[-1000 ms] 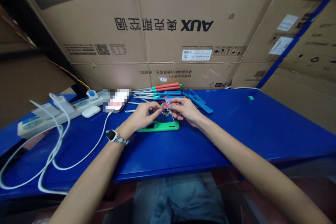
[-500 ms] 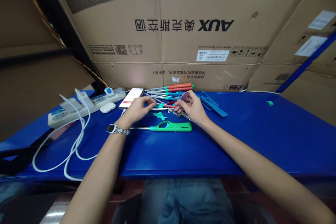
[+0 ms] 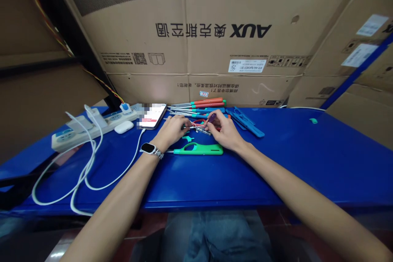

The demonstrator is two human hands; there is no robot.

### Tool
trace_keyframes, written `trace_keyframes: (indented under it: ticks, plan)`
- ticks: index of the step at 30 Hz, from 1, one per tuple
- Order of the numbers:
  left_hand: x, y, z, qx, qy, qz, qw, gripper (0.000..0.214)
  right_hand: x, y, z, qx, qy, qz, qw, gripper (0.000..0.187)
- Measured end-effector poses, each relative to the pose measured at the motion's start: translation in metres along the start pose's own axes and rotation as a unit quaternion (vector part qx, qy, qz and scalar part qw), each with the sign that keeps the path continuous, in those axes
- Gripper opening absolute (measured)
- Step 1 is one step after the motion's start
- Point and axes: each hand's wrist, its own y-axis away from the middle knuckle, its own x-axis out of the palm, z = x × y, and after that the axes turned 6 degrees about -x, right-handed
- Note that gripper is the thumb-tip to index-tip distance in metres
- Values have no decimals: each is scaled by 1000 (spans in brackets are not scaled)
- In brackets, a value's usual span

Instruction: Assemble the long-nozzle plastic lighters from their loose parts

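Observation:
My right hand is closed around a small screwdriver with a dark purple handle, its shaft pointing down and to the left. My left hand has its fingertips pinched together just left of small metal parts with thin wires; what they pinch is too small to make out. A red lighter casing lies behind the fingertips. In front of both hands rests a green long-necked lighter, its metal tube partly hidden by my left wrist. Small turquoise plastic pieces lie between it and the fingers.
Several orange and blue lighters lie along the back, with blue casings at right. A phone, earbud case, power strip and white cables occupy the left. A cardboard box walls the back.
My left hand has moved right and closer to the metal parts, its fingers now bent down at them. My right hand has lowered slightly, still with the screwdriver.

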Motion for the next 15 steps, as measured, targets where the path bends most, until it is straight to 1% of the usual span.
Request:
trace_keyframes:
  ticks: [5, 10, 15]
  plan:
    - [0, -2, -3, -10, -33, -24, 999, 11, 1, -1, 1, -4, 20, -8, 1000, 10]
    - [2, -1, -3, -23, -27, -45, 998, 10, 8, -1, -4, 0, -50, -16, 999, 11]
    - [1, -2, 4, -30, 32, -56, 998, 9, 14, 0, -4, -4, -104, -31, 994, 14]
